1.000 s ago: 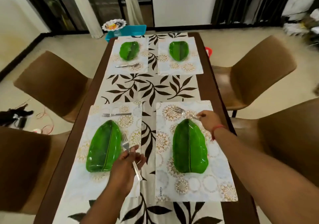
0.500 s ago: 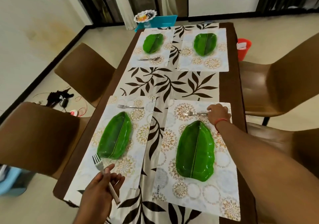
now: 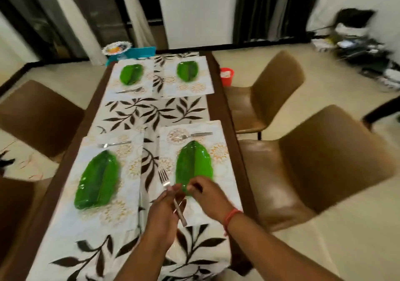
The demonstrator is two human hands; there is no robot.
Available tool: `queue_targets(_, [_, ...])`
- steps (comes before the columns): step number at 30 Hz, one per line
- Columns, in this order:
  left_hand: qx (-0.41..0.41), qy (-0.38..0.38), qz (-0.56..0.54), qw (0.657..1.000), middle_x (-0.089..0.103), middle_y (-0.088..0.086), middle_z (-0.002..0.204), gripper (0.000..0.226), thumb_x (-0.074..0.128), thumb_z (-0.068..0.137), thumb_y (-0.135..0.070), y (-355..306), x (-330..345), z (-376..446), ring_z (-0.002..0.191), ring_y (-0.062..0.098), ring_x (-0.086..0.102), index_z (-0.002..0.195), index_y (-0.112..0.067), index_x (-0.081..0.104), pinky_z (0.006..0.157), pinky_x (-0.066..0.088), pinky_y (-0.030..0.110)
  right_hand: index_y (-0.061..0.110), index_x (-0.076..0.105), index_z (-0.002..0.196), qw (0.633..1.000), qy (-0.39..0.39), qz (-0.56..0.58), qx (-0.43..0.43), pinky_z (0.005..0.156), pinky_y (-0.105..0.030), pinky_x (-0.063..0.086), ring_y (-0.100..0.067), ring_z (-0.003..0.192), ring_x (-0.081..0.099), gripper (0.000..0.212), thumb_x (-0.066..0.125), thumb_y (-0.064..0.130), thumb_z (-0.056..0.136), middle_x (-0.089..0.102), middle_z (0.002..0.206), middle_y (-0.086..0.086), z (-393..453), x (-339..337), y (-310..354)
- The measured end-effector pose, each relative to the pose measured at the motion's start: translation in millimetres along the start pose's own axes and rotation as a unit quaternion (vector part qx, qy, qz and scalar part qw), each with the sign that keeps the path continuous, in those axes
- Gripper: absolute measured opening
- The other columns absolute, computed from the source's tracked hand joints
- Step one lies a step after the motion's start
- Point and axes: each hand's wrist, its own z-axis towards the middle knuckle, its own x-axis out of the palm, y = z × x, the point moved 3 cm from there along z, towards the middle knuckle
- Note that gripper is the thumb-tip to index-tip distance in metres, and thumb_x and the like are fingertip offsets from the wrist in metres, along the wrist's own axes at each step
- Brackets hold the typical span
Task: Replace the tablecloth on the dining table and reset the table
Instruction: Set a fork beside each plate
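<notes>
One view only, from the head. Found the tablecloth (image 3: 151, 112) already spread down the dining table (image 3: 227, 118): pale cloth with dark leaf sprays, draped soft over the near end. Counted four placemats on it, two near and two far, flat and printed with pale round medallions, set in pairs to face the chairs (image 3: 324, 161).

Noted a glossy green plate on each mat, leaf-shaped with a centre rib: near right plate (image 3: 193, 163), near left plate (image 3: 98, 180), far plates (image 3: 131, 74) behind. Saw cutlery laid crosswise past three plates: right fork (image 3: 193, 135), left fork (image 3: 114, 144), far left cutlery (image 3: 129, 90), too blurred to name. Found none at the far right setting.

Gripped the spare fork (image 3: 171, 194) by its handle in the left hand (image 3: 164, 213), fingers curled round it, thin bright metal, tines pointing away, over the cloth strip between the near mats. Brought the right hand (image 3: 207, 196) just beside it at the near right plate's edge, fingers bent; could not tell whether pinching the fork or holding nothing. Judged a hand-over likely, to carry that fork to the unfinished setting
</notes>
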Motion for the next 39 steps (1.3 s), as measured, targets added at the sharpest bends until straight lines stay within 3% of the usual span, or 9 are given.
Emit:
queue_targets(4, [-0.05, 0.102, 0.053, 0.992, 0.073, 0.012, 0.094, 0.025, 0.046, 0.103, -0.017, 70, 66, -35, 0.081, 0.018, 0.072, 0.102, -0.008, 0.069, 0.068, 0.057, 0.03, 0.02, 0.061, 0.126, 0.996, -0.056, 0.047, 0.051, 0.096, -0.029, 0.05, -0.014, 0.108, 0.064, 0.031, 0.057, 0.015, 0.095, 0.068, 0.121, -0.002, -88, -30, -26])
queue_targets(8, [-0.059, 0.192, 0.16, 0.966, 0.072, 0.012, 0.1, 0.03, 0.044, 0.105, -0.023, 121, 128, -97, 0.084, 0.015, 0.071, 0.106, -0.011, 0.071, 0.061, 0.055, 0.023, 0.021, 0.063, 0.125, 0.978, -0.153, 0.105, 0.1, 0.102, -0.036, 0.049, -0.014, 0.112, 0.063, 0.035, 0.051, 0.01, 0.094, 0.068, 0.12, -0.003, -162, -93, -57])
queue_targets(15, [-0.052, 0.32, 0.286, 0.902, 0.072, 0.013, 0.113, 0.029, 0.043, 0.105, -0.019, 181, 250, -167, 0.104, 0.026, 0.067, 0.115, -0.019, 0.07, 0.079, 0.056, 0.038, 0.021, 0.071, 0.113, 0.94, -0.263, 0.198, 0.095, 0.08, -0.028, 0.058, -0.013, 0.094, 0.071, 0.025, 0.052, 0.01, 0.1, 0.074, 0.102, -0.001, -243, -229, -95])
queue_targets(20, [-0.066, 0.391, 0.288, 0.872, 0.074, 0.007, 0.108, 0.031, 0.039, 0.106, -0.014, 271, 372, -203, 0.092, 0.014, 0.072, 0.124, -0.019, 0.064, 0.071, 0.059, 0.027, 0.015, 0.073, 0.105, 0.909, -0.325, 0.237, 0.104, 0.06, -0.017, 0.051, -0.008, 0.075, 0.069, 0.022, 0.052, 0.011, 0.101, 0.075, 0.089, -0.004, -300, -354, -155])
queue_targets(26, [-0.089, 0.446, 0.342, 0.822, 0.074, 0.01, 0.111, 0.033, 0.038, 0.107, -0.012, 391, 519, -245, 0.098, 0.019, 0.071, 0.126, -0.02, 0.063, 0.087, 0.057, 0.038, 0.014, 0.076, 0.096, 0.856, -0.395, 0.309, 0.126, 0.084, -0.049, 0.058, -0.038, 0.092, 0.071, 0.025, 0.051, 0.011, 0.1, 0.075, 0.091, -0.015, -376, -504, -234])
queue_targets(29, [-0.092, 0.457, 0.355, 0.81, 0.074, 0.006, 0.111, 0.033, 0.038, 0.106, -0.011, 421, 580, -254, 0.089, 0.012, 0.072, 0.126, -0.022, 0.062, 0.089, 0.056, 0.037, 0.012, 0.075, 0.095, 0.846, -0.408, 0.312, 0.145, 0.084, -0.049, 0.057, -0.038, 0.094, 0.07, 0.027, 0.049, 0.007, 0.1, 0.074, 0.093, -0.016, -389, -564, -257])
queue_targets(32, [-0.098, 0.453, 0.352, 0.813, 0.072, 0.003, 0.109, 0.034, 0.038, 0.106, -0.01, 450, 635, -244, 0.068, 0.002, 0.066, 0.127, -0.021, 0.062, 0.076, 0.054, 0.029, 0.017, 0.077, 0.093, 0.844, -0.411, 0.312, 0.149, 0.086, -0.048, 0.058, -0.032, 0.093, 0.072, 0.029, 0.049, 0.009, 0.1, 0.075, 0.093, -0.012, -380, -617, -286])
queue_targets(36, [-0.11, 0.449, 0.328, 0.824, 0.074, 0.001, 0.115, 0.034, 0.038, 0.106, -0.008, 481, 738, -201, 0.085, 0.008, 0.071, 0.126, -0.019, 0.062, 0.073, 0.054, 0.026, 0.013, 0.076, 0.093, 0.833, -0.428, 0.321, 0.139, 0.082, -0.042, 0.058, -0.031, 0.095, 0.072, 0.027, 0.05, 0.009, 0.1, 0.075, 0.099, -0.01, -330, -709, -338])
queue_targets(39, [-0.112, 0.453, 0.318, 0.825, 0.074, 0.002, 0.104, 0.033, 0.037, 0.105, -0.006, 487, 810, -167, 0.057, 0.001, 0.063, 0.124, -0.016, 0.062, 0.059, 0.051, 0.02, 0.011, 0.075, 0.098, 0.828, -0.436, 0.325, 0.138, 0.079, -0.037, 0.059, -0.031, 0.094, 0.072, 0.026, 0.049, 0.006, 0.1, 0.075, 0.099, -0.01, -289, -773, -364])
